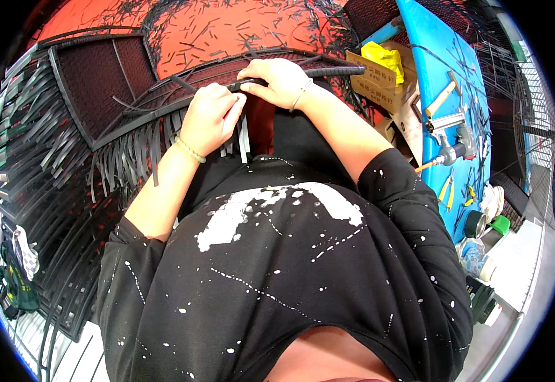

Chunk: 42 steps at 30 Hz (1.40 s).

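In front of my body lies a dark woven frame (163,113), its black rail partly wrapped with flat strip. A wrapped end (338,72) of the rail sticks out to the right. My right hand (280,81) is curled over this rail, thumb and fingers closed on it. Just left of it, my left hand (210,120) is closed in a pinch against the rail, gripping a black strip whose path is mostly hidden by the fingers. Loose flat strips (153,143) hang down from the frame under and beside my left wrist.
A blue table (440,191) on the right holds a hammer (441,100), a nail gun (452,149) and yellow-handled pliers (447,190). Cardboard boxes (376,83) with a yellow bag (384,57) stand beside it. Strip scraps litter the red floor (210,38). Many black strips (54,210) fill the left.
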Each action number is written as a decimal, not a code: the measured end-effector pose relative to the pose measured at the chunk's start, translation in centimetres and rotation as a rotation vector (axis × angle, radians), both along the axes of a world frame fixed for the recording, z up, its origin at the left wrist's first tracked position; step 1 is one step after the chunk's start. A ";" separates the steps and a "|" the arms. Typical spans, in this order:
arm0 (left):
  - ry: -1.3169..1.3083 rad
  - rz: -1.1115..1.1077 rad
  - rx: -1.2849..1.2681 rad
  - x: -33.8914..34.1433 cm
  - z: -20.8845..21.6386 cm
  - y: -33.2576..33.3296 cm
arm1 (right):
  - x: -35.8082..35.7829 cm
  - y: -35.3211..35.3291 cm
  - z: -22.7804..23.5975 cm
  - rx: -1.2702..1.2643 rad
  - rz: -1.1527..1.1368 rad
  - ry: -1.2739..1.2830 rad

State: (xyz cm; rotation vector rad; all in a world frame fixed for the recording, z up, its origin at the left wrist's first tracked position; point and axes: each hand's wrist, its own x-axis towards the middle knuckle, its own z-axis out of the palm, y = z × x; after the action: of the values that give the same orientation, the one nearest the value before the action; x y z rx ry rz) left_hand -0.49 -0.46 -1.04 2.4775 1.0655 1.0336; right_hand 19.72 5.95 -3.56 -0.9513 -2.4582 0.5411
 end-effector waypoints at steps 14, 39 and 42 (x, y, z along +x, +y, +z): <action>0.122 0.051 0.121 -0.5 0.5 4.2 | 0.3 -0.8 0.4 0.065 -0.016 -0.110; 0.149 0.037 -0.877 -1.4 -4.2 10.9 | 18.3 -7.8 5.2 -0.169 -0.904 0.627; 0.110 0.015 -0.917 -1.5 -5.3 11.7 | 29.6 -11.3 6.7 -0.044 -1.364 0.942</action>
State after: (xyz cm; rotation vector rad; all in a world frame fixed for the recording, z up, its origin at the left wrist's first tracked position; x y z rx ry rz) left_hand -1.98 11.27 -6.31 1.7710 1.2206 0.2739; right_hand 49.31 -5.34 3.11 -1.5884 -0.6739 0.3626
